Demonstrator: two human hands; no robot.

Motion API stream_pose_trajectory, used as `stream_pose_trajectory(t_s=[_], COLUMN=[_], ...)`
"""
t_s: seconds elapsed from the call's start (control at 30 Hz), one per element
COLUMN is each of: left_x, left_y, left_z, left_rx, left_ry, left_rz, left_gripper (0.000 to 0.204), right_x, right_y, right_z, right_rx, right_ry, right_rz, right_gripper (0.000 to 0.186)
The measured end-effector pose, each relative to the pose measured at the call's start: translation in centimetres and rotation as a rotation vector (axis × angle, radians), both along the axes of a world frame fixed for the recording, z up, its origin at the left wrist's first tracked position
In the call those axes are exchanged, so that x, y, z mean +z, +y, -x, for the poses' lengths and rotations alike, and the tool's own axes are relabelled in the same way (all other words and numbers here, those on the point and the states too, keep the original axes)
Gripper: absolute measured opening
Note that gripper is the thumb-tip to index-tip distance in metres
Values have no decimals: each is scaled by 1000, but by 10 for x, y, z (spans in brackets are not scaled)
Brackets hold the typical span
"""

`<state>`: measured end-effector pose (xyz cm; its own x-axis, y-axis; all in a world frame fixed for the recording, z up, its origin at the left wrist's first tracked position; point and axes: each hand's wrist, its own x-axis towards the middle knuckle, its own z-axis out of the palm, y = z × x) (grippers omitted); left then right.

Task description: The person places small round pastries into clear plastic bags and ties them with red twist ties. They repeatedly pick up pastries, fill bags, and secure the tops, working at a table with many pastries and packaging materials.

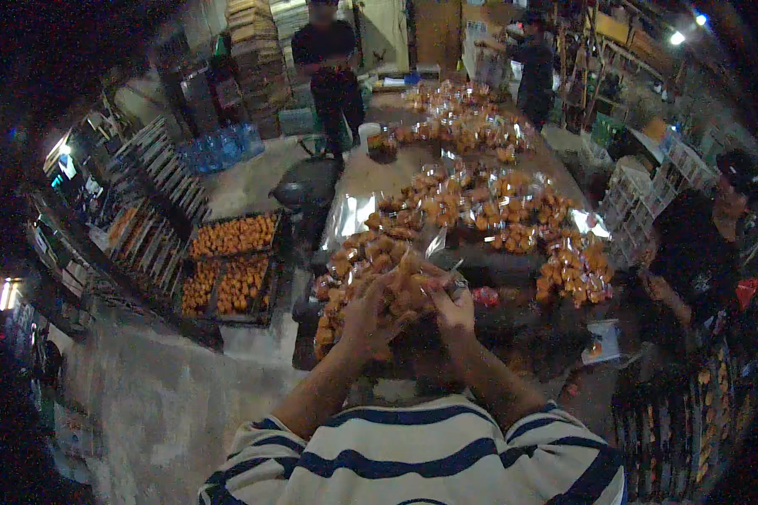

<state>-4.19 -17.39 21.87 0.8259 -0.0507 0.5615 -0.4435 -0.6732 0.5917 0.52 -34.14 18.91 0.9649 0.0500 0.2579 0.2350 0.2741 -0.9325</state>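
In front of me, above the near end of the table, my left hand (367, 316) is wrapped around the side of a clear plastic bag (402, 286) of small golden-brown baked pieces. Opposite it, my right hand (453, 308) closes on the upper part of the same bag. A thin pale stick-like thing (456, 265) pokes up beside the right fingers; its kind is too blurred to tell. Similar filled bags (345, 278) lie close by my left hand, and another pile of filled bags (574, 268) sits to the right.
More filled bags (472, 198) cover the long table (387, 181). To the left stand black trays of brown baked pieces (242, 282) and slatted racks (147, 185). One person (701, 244) is close at the right; two others (324, 55) are at the far end.
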Motion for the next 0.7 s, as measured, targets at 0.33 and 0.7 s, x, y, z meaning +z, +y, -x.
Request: stream_pose_trajectory(t_s=[0.33,0.7], left_x=[-9,-14], left_y=[-18,-36], left_z=[-44,-75], left_rx=[-287,-145], left_ry=[532,485], left_rz=[1019,1136], left_gripper=[29,28], right_x=[-2,-1], right_y=[-47,-54], right_z=[-46,-64], right_rx=[224,256], right_ry=[121,35], right_rz=[207,131], right_gripper=[40,32])
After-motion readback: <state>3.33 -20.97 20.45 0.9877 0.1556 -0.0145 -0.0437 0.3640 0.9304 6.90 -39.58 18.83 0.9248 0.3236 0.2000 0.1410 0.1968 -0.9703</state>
